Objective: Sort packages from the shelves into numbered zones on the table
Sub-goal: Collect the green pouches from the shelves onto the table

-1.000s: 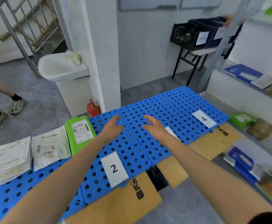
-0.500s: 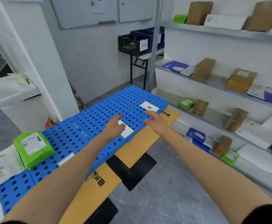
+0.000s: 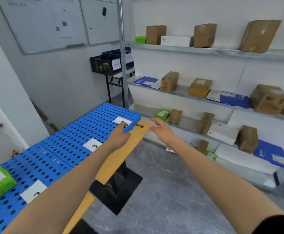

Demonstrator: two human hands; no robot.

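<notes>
Shelves (image 3: 205, 50) of boxes (image 3: 204, 35), blue table (image 3: 61, 146), black crate (image 3: 102, 65) beyond

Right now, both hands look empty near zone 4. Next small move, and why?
Probably extend the right hand forward to the green package on the shelf. Neither it nor the left hand holds a package, the right hand is out past the end of the table toward the shelves, and that package looks nearest to its fingers.
</notes>
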